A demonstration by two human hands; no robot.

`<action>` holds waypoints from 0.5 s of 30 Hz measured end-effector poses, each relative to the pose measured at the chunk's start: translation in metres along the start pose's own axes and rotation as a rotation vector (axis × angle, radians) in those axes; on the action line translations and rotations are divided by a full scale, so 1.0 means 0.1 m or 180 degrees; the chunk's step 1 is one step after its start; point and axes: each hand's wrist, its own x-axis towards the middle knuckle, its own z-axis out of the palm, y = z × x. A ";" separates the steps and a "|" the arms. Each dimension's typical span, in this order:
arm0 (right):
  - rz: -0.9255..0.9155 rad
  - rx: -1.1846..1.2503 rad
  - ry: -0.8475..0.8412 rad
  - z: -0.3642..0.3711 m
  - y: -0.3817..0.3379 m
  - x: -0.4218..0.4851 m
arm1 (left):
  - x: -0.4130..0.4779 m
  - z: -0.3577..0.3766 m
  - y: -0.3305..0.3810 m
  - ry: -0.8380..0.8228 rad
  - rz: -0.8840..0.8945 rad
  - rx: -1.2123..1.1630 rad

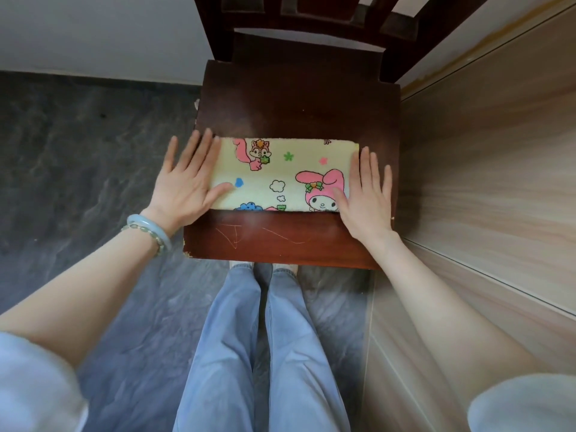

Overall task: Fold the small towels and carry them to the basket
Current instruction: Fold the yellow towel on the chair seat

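A small pale yellow towel point(280, 173) printed with pink cartoon animals lies folded into a long strip across the seat of a dark wooden chair point(296, 110). My left hand point(184, 179) lies flat with straight fingers at the towel's left end, its thumb on the cloth. My right hand point(366, 194) lies flat at the towel's right end, the thumb resting on the pink rabbit print. Neither hand grips the cloth. No basket is in view.
The chair's slatted back point(311, 29) rises at the top of the view. A wood-panelled wall point(483, 169) runs close along the right. Grey marbled floor point(87, 157) spreads to the left. My legs in blue jeans point(265, 347) stand at the chair's front edge.
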 end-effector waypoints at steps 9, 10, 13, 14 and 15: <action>-0.1170 -0.0001 -0.0050 -0.12 -0.77 0.24 | 0.09 -0.08 0.33 -0.0132 0.0598 0.0132; -0.1217 -0.0067 -0.0124 -0.09 -0.71 0.26 | 0.09 -0.08 0.29 -0.0192 0.0630 0.0103; -0.1113 -0.0152 -0.0087 -0.08 -0.37 0.28 | 0.12 -0.13 0.14 -0.0196 0.0733 -0.0094; -0.0983 -0.0122 -0.0023 -0.10 -0.26 0.28 | 0.15 -0.17 0.11 -0.0133 0.0693 -0.0240; -0.0817 -0.0031 0.0008 -0.13 -0.15 0.28 | 0.18 -0.21 0.09 -0.0056 0.0612 -0.0394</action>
